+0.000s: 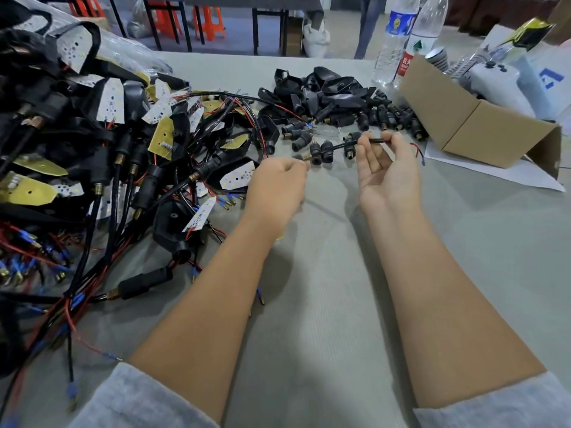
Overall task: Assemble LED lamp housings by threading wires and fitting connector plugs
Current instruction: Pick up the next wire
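My right hand (386, 168) pinches a short black cable (375, 141) between thumb and fingertips. Its red and blue wire ends (418, 151) stick out to the right, and a black connector plug (350, 146) hangs on its left end. My left hand (278, 183) is closed on a small black connector with a brass threaded tip (304, 157) at its fingertips. Loose black connector plugs (321, 151) lie on the grey table just beyond both hands. A pile of black lamp housings (324, 88) sits farther back.
A big heap of wired LED boards and black cables (108, 156) fills the left side. An open cardboard box (482, 125) lies on white paper at the right. Two water bottles (401, 41) stand behind it. Orange stools (210, 23) and table legs are beyond the table.
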Available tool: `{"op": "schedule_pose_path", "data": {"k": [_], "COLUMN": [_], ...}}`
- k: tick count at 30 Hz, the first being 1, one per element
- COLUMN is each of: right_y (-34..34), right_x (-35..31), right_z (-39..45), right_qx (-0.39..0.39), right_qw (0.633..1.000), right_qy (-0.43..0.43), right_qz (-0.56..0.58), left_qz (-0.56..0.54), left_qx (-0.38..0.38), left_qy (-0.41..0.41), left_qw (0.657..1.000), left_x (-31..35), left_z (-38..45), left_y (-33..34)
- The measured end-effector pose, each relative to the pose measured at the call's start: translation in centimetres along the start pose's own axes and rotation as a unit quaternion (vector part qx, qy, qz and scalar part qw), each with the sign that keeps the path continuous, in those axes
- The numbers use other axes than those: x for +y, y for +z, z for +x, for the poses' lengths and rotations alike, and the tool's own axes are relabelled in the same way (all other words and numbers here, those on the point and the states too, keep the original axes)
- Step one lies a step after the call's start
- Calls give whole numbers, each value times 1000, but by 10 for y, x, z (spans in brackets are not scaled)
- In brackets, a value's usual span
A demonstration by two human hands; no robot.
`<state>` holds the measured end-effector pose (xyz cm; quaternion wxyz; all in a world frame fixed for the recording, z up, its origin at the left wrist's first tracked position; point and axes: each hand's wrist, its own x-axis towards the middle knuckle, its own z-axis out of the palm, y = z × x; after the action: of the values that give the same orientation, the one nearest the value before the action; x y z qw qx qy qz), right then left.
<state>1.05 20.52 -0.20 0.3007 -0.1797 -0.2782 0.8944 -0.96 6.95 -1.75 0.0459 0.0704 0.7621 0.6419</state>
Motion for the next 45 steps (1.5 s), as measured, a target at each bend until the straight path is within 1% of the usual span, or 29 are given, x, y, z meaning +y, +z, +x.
{"op": "schedule_pose_path", "data": {"k": [2, 6, 9, 10, 13, 16, 17, 19, 21, 23, 28, 29, 34, 36, 37, 38, 40, 43, 45], "right_y": [0, 1, 1, 1, 0, -1, -1, 0, 1, 2, 0, 0, -2, -2, -2, -2, -3, -4, -1], "right_x": [1, 4, 7, 7, 7, 5, 5, 5, 7, 9, 11, 11, 8, 8, 9, 10, 10, 6, 4], "right_z": [-1, -1, -1, -1, -1, 0, 0, 0, 0, 0, 1, 1, -1, 0, 1, 2, 4, 7, 5], "right_qx": [0, 6, 22, 29, 51, 70, 70, 64, 59, 54, 30, 20, -72, -72, -56, -38, -15, -40, -63], "right_qw": [1000, 995, 995, 995, 997, 997, 997, 997, 997, 996, 989, 986, 978, 969, 967, 967, 969, 966, 965], "right_qy": [-11, -69, -66, -59, -35, -15, -8, 4, 8, 3, -9, -10, -9, -8, -9, -9, -10, -36, -45], "right_qz": [-18, -71, -72, -70, -53, -32, -31, -42, -55, -64, -147, -164, -197, -235, -248, -252, -246, -255, -250], "left_qz": [-11, -158, -253, -299, -435, -487, -509, -568, -613, -629, -598, -601, -648, -651, -644, -626, -567, -467, -414], "left_qx": [31, 42, 54, 44, -24, -70, -79, -83, -86, -85, -51, -41, -10, -17, -25, -36, -64, -105, -120], "left_qy": [-13, -51, -50, -47, -29, -37, -49, -68, -71, -70, -68, -72, -95, -99, -100, -101, -104, -127, -137], "left_qw": [999, 985, 965, 952, 900, 870, 856, 816, 782, 770, 797, 795, 756, 752, 758, 772, 814, 869, 892], "left_x": [1, 8, 9, 9, 12, 16, 17, 18, 17, 16, 17, 17, 18, 19, 19, 19, 20, 19, 17], "left_z": [3, 6, 7, 7, 6, 4, 3, 2, 2, 3, 5, 6, 12, 11, 11, 11, 12, 14, 14], "left_y": [-4, -9, -9, -9, -10, -10, -10, -12, -15, -15, -16, -18, -29, -30, -32, -33, -35, -40, -43]}}
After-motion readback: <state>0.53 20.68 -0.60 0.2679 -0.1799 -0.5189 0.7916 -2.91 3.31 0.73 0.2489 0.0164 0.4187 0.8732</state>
